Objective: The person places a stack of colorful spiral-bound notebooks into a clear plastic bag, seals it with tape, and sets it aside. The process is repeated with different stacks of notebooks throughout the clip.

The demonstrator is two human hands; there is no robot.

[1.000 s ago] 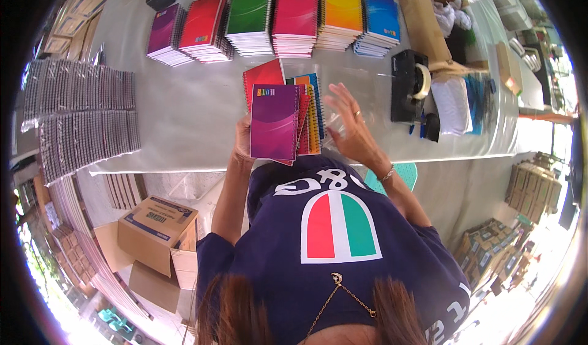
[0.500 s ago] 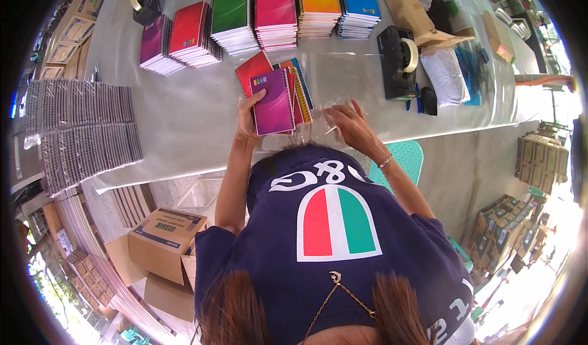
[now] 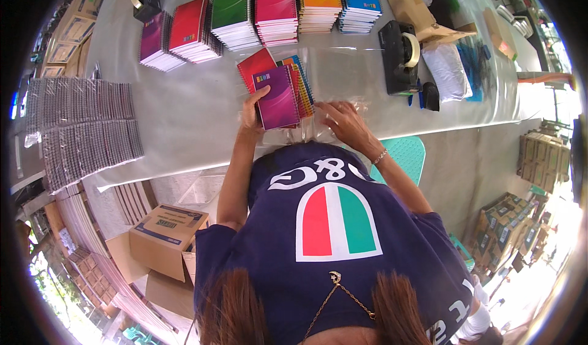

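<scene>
- Left hand (image 3: 251,113): fingers gripping fanned notebooks (image 3: 277,103) near the tabletop's (image 3: 184,106) near edge.
- Right hand (image 3: 352,127): just beside, fingers bent; cannot tell if gripping.

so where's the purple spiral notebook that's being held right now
In the head view, the purple spiral notebook is just above centre, clasped in the left hand, overlapping a red spiral notebook and left of the right hand.
</scene>
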